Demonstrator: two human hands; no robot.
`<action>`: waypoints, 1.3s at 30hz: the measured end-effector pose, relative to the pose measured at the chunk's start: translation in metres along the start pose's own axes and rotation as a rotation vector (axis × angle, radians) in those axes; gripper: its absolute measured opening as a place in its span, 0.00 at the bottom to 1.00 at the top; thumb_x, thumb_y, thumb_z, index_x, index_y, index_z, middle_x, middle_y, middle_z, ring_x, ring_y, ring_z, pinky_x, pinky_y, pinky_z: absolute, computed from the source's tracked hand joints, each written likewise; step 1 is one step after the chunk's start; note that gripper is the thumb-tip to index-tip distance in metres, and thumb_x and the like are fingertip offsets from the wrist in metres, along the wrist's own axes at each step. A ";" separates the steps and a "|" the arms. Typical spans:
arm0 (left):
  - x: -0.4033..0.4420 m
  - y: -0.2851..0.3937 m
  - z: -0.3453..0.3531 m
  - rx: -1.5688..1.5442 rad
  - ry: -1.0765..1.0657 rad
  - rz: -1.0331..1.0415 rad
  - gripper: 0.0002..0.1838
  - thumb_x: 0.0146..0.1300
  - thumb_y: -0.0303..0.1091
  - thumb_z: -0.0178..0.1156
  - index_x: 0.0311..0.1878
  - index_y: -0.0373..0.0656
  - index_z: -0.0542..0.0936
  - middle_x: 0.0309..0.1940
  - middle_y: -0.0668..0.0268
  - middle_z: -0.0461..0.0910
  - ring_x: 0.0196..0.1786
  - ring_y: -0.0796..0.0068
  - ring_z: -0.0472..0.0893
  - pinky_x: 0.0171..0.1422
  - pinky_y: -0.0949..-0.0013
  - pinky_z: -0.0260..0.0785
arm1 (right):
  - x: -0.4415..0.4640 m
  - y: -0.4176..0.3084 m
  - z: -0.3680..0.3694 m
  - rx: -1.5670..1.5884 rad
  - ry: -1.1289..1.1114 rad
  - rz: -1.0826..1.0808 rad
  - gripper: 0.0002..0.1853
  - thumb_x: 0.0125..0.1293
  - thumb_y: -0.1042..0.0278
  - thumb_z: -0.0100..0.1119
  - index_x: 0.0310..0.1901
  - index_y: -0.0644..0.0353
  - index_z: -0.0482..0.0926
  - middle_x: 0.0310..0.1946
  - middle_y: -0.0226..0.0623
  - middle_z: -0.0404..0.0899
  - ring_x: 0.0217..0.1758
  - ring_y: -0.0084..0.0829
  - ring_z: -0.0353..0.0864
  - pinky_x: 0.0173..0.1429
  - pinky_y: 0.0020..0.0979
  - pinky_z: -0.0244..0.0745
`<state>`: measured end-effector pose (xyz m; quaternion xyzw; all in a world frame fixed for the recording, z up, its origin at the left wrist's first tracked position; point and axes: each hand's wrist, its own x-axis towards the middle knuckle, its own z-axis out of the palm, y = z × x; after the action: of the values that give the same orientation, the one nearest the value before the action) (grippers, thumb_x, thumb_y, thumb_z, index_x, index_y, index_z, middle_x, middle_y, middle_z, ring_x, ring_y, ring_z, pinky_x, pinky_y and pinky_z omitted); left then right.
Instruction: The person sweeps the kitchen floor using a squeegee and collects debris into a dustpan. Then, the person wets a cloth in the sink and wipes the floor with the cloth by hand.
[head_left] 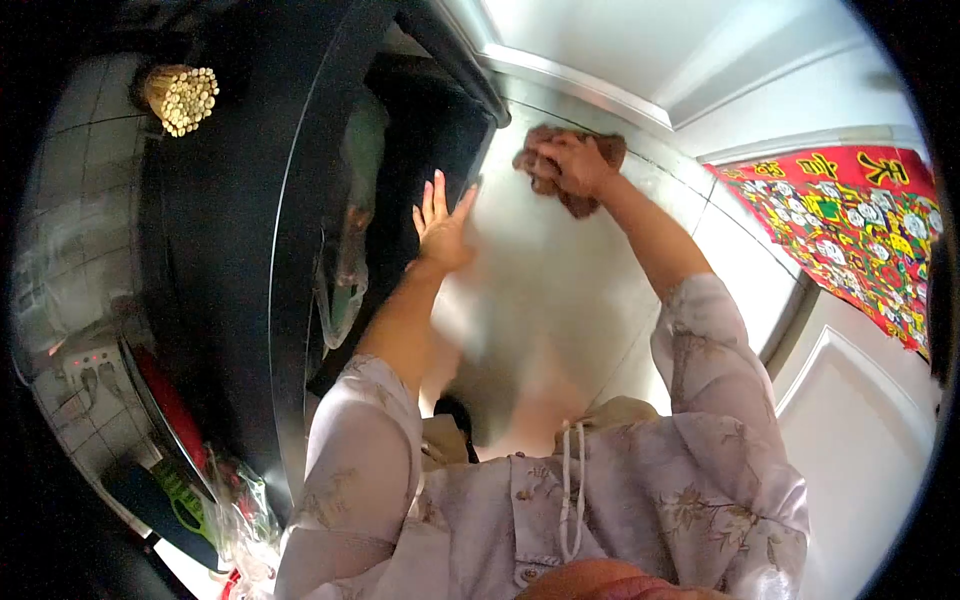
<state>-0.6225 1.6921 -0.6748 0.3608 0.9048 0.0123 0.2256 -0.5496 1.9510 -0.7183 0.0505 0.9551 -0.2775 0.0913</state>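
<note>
- Brown cloth (613, 150) lay bunched on the pale tiled floor (520, 230) at 1 o'clock, under the right hand (575, 165).
- The right hand was partly curled, its fingers bent over the cloth and pressing into it; the hand covered the middle of the cloth, so its folds there were hard to make out.
- At 11 o'clock the left hand (440, 232) was open, fingers spread and pointing away from the body, with nothing in its grasp; whether it touched the black furniture (225, 250) beside it could not be told.
- Below the hands, the floor and the person's legs blurred together, partly hidden by the pale floral shirt (640, 490).
- The black furniture closed off the left side, its open space too dark to read beyond a clear plastic bag (340, 300) at 9 o'clock.
- Just past the cloth, a white door (700, 60) bounded the floor from 12 to 1 o'clock.
- At 2 o'clock hung a red patterned banner (840, 220), its right edge cut off by the dark rim.
- A bundle of sticks (183, 100) showed its ends at 10 o'clock.
- Crumpled clear plastic (245, 520) lay near 7 o'clock, beside a green object (180, 497), hard to identify.
</note>
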 end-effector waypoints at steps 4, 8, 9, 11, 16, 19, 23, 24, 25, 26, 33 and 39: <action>-0.002 0.004 -0.002 0.061 -0.018 -0.014 0.52 0.38 0.34 0.68 0.67 0.69 0.51 0.69 0.57 0.23 0.72 0.54 0.33 0.69 0.43 0.36 | -0.062 0.015 0.016 0.253 0.134 -0.007 0.22 0.52 0.68 0.54 0.51 0.52 0.71 0.51 0.38 0.71 0.58 0.41 0.66 0.59 0.46 0.60; -0.002 0.009 -0.005 0.104 -0.054 -0.054 0.51 0.41 0.36 0.68 0.67 0.71 0.49 0.69 0.58 0.23 0.72 0.54 0.33 0.69 0.43 0.36 | -0.113 0.053 0.020 1.092 0.592 0.279 0.19 0.51 0.80 0.48 0.48 0.64 0.70 0.44 0.36 0.76 0.47 0.30 0.74 0.54 0.29 0.67; -0.003 0.010 -0.005 0.084 -0.044 -0.051 0.52 0.39 0.38 0.70 0.67 0.72 0.49 0.69 0.58 0.23 0.72 0.54 0.32 0.69 0.43 0.36 | -0.128 0.040 -0.001 1.167 0.635 0.339 0.19 0.53 0.81 0.46 0.49 0.65 0.70 0.44 0.33 0.76 0.46 0.26 0.73 0.53 0.29 0.67; -0.004 0.007 -0.002 0.058 -0.041 -0.054 0.53 0.38 0.40 0.72 0.67 0.73 0.49 0.70 0.58 0.24 0.72 0.54 0.31 0.69 0.43 0.35 | -0.144 0.061 -0.001 1.355 0.726 0.316 0.19 0.53 0.79 0.47 0.49 0.63 0.70 0.43 0.34 0.75 0.44 0.27 0.74 0.52 0.29 0.68; -0.003 0.007 -0.002 0.078 -0.028 -0.041 0.52 0.39 0.40 0.70 0.67 0.73 0.50 0.69 0.58 0.23 0.72 0.53 0.31 0.69 0.44 0.34 | -0.160 0.096 0.036 0.214 0.659 0.615 0.20 0.49 0.65 0.55 0.48 0.52 0.72 0.53 0.43 0.69 0.53 0.43 0.68 0.55 0.40 0.63; -0.004 0.006 0.005 0.057 0.090 0.012 0.48 0.42 0.36 0.67 0.67 0.67 0.53 0.69 0.54 0.27 0.71 0.51 0.36 0.68 0.43 0.37 | -0.151 0.047 0.047 -0.240 0.639 0.554 0.20 0.46 0.63 0.53 0.46 0.49 0.73 0.59 0.24 0.64 0.62 0.31 0.60 0.58 0.45 0.52; 0.001 0.028 0.042 -0.081 0.378 0.397 0.32 0.51 0.23 0.53 0.62 0.42 0.61 0.62 0.46 0.55 0.64 0.53 0.57 0.65 0.58 0.52 | -0.152 0.051 0.045 -0.240 0.638 0.519 0.21 0.45 0.63 0.53 0.45 0.48 0.73 0.60 0.25 0.63 0.61 0.31 0.61 0.55 0.42 0.55; 0.000 0.042 0.054 -0.227 0.304 0.349 0.31 0.51 0.23 0.52 0.63 0.40 0.61 0.59 0.46 0.59 0.62 0.55 0.61 0.63 0.62 0.55 | -0.152 0.050 0.046 -0.237 0.637 0.519 0.21 0.45 0.63 0.53 0.45 0.48 0.73 0.60 0.25 0.63 0.61 0.31 0.61 0.55 0.42 0.55; 0.007 0.050 0.060 -0.229 0.306 0.344 0.31 0.51 0.23 0.52 0.63 0.40 0.61 0.59 0.46 0.59 0.62 0.55 0.61 0.63 0.62 0.55 | -0.152 0.050 0.045 -0.239 0.635 0.519 0.21 0.45 0.63 0.53 0.45 0.48 0.73 0.60 0.25 0.63 0.61 0.31 0.61 0.56 0.42 0.55; 0.020 0.057 0.066 -0.379 0.313 0.132 0.31 0.53 0.24 0.52 0.63 0.39 0.60 0.55 0.48 0.61 0.58 0.54 0.63 0.61 0.63 0.57 | -0.152 0.051 0.044 -0.243 0.635 0.521 0.21 0.45 0.62 0.53 0.46 0.49 0.73 0.60 0.25 0.63 0.61 0.32 0.61 0.56 0.42 0.55; 0.076 0.069 0.060 -0.281 0.235 -0.221 0.33 0.56 0.35 0.54 0.64 0.39 0.57 0.48 0.51 0.64 0.53 0.56 0.64 0.58 0.63 0.58 | -0.152 0.055 0.047 -0.249 0.637 0.518 0.22 0.45 0.61 0.53 0.46 0.50 0.73 0.60 0.26 0.63 0.60 0.34 0.61 0.56 0.42 0.55; 0.074 0.064 0.073 -0.197 0.294 -0.111 0.32 0.55 0.38 0.56 0.63 0.40 0.61 0.49 0.53 0.63 0.53 0.57 0.64 0.57 0.62 0.60 | -0.152 0.050 0.045 -0.238 0.635 0.521 0.22 0.44 0.61 0.53 0.46 0.49 0.73 0.59 0.26 0.64 0.60 0.33 0.61 0.58 0.43 0.54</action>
<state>-0.5978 1.7774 -0.7584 0.2809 0.9409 0.1414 0.1254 -0.3869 1.9625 -0.7508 0.3622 0.9165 -0.1034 -0.1350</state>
